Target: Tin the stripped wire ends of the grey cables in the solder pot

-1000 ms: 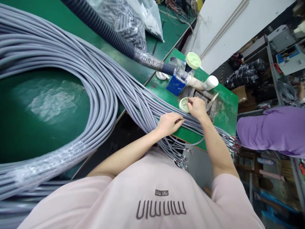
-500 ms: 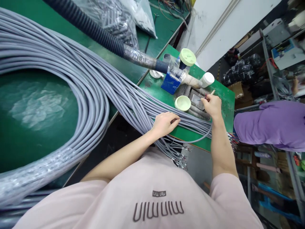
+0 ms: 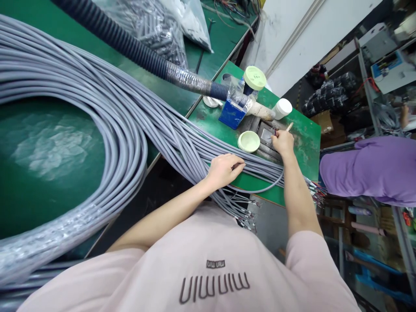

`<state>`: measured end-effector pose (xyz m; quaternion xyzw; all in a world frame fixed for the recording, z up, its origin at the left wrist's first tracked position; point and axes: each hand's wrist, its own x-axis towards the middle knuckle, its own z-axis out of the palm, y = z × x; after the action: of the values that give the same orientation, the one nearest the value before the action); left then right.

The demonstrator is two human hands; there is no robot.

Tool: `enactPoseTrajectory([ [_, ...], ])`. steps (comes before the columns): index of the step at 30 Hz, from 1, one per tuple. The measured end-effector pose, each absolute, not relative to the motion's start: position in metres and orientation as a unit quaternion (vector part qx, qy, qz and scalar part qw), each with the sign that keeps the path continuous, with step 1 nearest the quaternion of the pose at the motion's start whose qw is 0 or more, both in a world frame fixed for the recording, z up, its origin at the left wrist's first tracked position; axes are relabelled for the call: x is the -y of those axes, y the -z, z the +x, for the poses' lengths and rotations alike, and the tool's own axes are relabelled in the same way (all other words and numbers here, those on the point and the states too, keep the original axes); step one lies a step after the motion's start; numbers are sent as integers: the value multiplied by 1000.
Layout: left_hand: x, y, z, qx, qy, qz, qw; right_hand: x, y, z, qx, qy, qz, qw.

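My right hand (image 3: 283, 143) is closed in a pinch on the end of a grey cable (image 3: 274, 185), where thin dark and red wires show at the fingertips. These fingertips are over the shiny square face of a small metal pot (image 3: 267, 135) that looks like a solder pot. From below that hand, the cable curves back toward the bundle. My left hand (image 3: 225, 168) lies on the thick bundle of grey cables (image 3: 182, 145), its fingers curled over them; their undersides are hidden. Close to the pot stands an open pale-green tub (image 3: 249, 141).
A ribbed hose (image 3: 143, 56) with a pale nozzle (image 3: 261, 111) reaches over the pot beside a blue box (image 3: 232, 114). Behind are a lidded tub (image 3: 255, 78) and a white tub (image 3: 283, 108). Bagged parts (image 3: 159, 30) lie further back. A person in a purple top (image 3: 370, 171) is at right.
My right hand has shifted slightly left and down, bringing its fingertips closer over the metal pot. My left hand stays in place on the cables.
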<state>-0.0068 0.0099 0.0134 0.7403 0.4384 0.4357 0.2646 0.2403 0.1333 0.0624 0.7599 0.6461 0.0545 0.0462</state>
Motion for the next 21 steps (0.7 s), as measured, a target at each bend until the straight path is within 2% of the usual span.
enactPoseTrajectory([
  [6,-10,-14,-7,-437,-437,738,272,-131,-67,238,-657,-46,752,0],
  [8,-11,-13,-7,-437,-437,737,274,-120,-79,237,-668,-40,740,-59],
  [13,-10,-10,-8,-440,-436,734,278,-54,-123,223,-697,32,664,-268],
  [18,-10,-7,-8,-440,-448,727,279,20,-143,202,-650,113,641,-393],
  [21,-9,-7,-8,-448,-448,723,276,48,-140,197,-615,155,639,-435],
])
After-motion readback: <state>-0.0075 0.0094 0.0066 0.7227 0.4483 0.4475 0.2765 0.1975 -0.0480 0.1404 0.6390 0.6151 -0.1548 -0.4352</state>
